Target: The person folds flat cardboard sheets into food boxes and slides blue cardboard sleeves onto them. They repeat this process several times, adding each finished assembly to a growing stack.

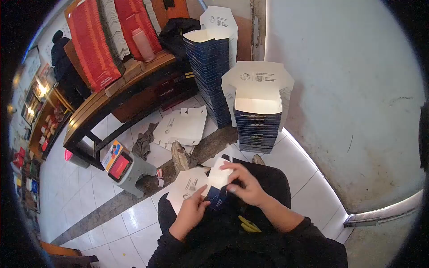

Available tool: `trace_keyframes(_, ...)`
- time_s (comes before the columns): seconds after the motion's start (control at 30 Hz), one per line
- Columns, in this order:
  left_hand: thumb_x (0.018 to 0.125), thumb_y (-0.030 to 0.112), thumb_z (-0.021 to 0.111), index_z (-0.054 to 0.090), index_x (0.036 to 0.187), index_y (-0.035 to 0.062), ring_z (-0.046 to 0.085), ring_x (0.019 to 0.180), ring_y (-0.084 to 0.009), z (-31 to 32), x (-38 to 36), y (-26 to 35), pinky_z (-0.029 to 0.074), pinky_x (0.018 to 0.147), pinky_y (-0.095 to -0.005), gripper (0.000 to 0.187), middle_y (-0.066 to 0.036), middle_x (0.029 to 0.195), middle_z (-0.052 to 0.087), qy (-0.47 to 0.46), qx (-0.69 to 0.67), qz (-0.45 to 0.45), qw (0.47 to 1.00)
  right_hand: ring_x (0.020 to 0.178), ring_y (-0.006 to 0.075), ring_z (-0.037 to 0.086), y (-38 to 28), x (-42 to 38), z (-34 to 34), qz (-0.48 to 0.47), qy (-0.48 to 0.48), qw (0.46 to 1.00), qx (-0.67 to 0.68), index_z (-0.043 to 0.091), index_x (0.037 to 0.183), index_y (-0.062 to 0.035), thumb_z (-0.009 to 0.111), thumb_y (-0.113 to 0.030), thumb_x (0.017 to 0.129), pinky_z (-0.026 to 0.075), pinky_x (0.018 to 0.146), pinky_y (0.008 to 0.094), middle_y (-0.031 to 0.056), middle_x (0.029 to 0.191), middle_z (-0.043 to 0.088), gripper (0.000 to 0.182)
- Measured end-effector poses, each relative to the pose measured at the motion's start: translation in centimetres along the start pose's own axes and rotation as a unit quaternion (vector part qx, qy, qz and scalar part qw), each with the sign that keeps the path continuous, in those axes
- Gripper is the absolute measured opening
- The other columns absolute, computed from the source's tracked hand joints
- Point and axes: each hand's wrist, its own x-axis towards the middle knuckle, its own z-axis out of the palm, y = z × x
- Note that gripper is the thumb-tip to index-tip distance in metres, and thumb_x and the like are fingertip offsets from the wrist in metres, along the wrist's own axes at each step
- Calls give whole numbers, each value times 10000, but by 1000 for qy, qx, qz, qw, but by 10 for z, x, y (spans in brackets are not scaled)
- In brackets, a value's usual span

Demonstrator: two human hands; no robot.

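Note:
A part-folded food carton [218, 178], white inside and navy outside, rests on my lap with its printed white lid flap [185, 186] spread to the left. My left hand [191, 213] pinches the carton's near left edge, fingers closed. With thumb and fingers closed, my right hand [246, 184] grips a raised white side panel. The fingertips behind the panels are partly hidden. Beyond my knees stands a stack of folded navy cartons [258, 134], its lids raised at the back. Behind it, to the left, rises a taller carton stack [208, 76].
Flat carton blanks [181, 126] lie on the tiled floor beside a grey cloth [144, 142]. A small stool [134, 174] holds a phone [119, 167]. Red carton stacks [94, 44] sit on a wooden bench [129, 82]. A person in dark clothing [67, 67] stands far left. A wall borders the right.

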Motion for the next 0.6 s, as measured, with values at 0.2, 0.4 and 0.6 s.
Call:
trace_keyframes(0.2, 832, 4, 640, 438, 1370, 65, 660, 746, -247, -1, -2, 7, 507, 711, -317, 578, -157, 844, 677, -15, 13, 32, 999, 1347, 397, 331, 8, -8, 19, 48, 90, 988, -116, 542, 949, -85, 644, -138, 849, 237, 1107, 546, 99, 1354, 494, 153)
trace_keyframes(0.4, 823, 4, 651, 516, 1289, 40, 678, 793, -266, -3, -3, 0, 517, 710, -336, 487, -170, 873, 679, -21, 62, 99, 993, 1386, 351, 285, 6, -2, 2, -2, -217, 966, -142, 548, 1163, -94, 598, -142, 884, 205, 1129, 510, 85, 1417, 448, 288)
trace_keyframes(0.6, 814, 22, 669, 572, 1226, 41, 683, 813, -283, -15, 4, 33, 518, 698, -344, 423, -181, 874, 676, -6, 43, 101, 994, 1311, 318, 397, -5, 7, -21, -31, -147, 967, -205, 596, 1136, -129, 582, -231, 903, 273, 1057, 558, 51, 1354, 515, 255)
